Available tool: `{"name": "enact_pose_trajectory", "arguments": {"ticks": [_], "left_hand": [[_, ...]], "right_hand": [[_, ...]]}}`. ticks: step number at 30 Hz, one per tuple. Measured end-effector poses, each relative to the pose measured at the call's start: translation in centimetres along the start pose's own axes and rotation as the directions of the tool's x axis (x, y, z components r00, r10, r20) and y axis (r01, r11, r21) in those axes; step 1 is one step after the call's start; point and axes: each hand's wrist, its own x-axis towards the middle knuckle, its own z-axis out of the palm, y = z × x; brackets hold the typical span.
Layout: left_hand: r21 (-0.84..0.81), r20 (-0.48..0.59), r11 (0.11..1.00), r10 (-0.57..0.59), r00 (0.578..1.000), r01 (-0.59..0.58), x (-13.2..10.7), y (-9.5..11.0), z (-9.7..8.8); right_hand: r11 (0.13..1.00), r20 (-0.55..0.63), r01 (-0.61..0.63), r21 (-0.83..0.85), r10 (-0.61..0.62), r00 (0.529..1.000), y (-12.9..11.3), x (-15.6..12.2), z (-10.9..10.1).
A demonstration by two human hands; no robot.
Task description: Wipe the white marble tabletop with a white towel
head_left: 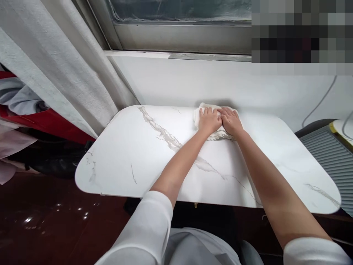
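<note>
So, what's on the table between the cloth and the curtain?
Nothing. In the head view that stretch of marble tabletop is bare, only grey veining, from the white cloth under the left hand and right hand to the curtain.

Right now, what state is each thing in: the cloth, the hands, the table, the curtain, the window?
cloth: bunched, lying on the table near its far edge, pinned under both hands.
left hand: palm down, flat on the cloth.
right hand: palm down on the cloth, touching the left hand.
table: level, carrying the cloth.
curtain: drawn aside to the left.
window: looks shut.
</note>
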Motion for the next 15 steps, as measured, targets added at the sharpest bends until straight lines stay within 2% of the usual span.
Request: {"name": "enact_pose_trajectory", "arguments": {"ticks": [4, 7, 10, 13, 15], "left_hand": [[0.008, 0.016, 0.999, 0.032, 0.999, -0.032, -1.9, 0.7, -0.1], [0.019, 0.028, 0.997, 0.075, 0.997, -0.075, -4.1, 0.7, -1.0], [0.027, 0.071, 0.989, 0.143, 0.987, -0.145, -6.8, 0.6, -2.5], [0.062, 0.148, 0.962, 0.254, 0.956, -0.265, -9.9, 0.9, -3.9], [0.114, 0.16, 0.939, 0.304, 0.939, -0.324, -12.2, 1.6, -4.5]], "right_hand": [[0.998, 0.042, 0.0, -0.07, 0.003, 0.999, -0.2, -2.3, -0.5], [0.995, 0.092, 0.007, -0.096, 0.002, 0.996, -1.1, -4.7, -1.2], [0.994, 0.126, 0.062, -0.089, -0.05, 0.991, -2.0, -8.0, -2.2], [0.989, 0.123, 0.128, -0.076, -0.119, 0.985, -2.8, -11.8, -3.2], [0.987, 0.112, 0.148, -0.069, -0.14, 0.984, -3.4, -14.4, -3.7]]}}
